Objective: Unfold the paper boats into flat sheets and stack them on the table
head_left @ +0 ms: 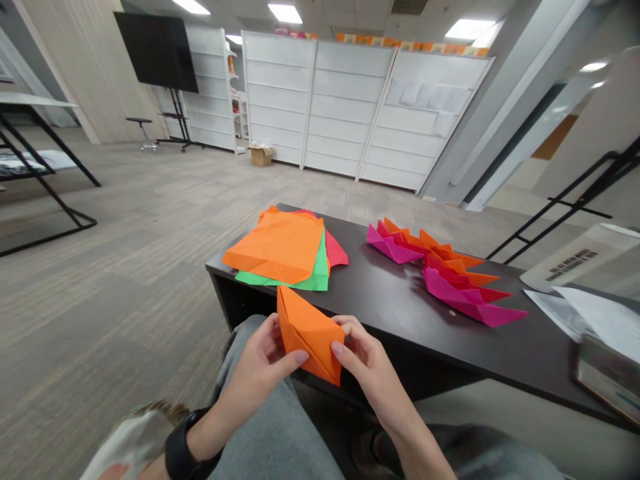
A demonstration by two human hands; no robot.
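Between my two hands is a folded orange paper (307,327), tilted and held above my lap by the table's near edge. My left hand (270,357) grips its left side, thumb on the front face and fingers behind. On its right side, my right hand (361,353) pinches the paper with the thumb in front; the other fingers are partly hidden behind it. Just beyond lies a stack of orange, green and red paper sheets (280,243). Farther right stand several folded paper boats, with a pink paper boat (467,299) in front and orange ones behind.
The dark table (380,310) runs from the middle to the right. White papers (600,320), a phone-like flat object (607,373) and a white package (580,257) with black print lie at its right end. White shelving panels (350,107) stand across the room.
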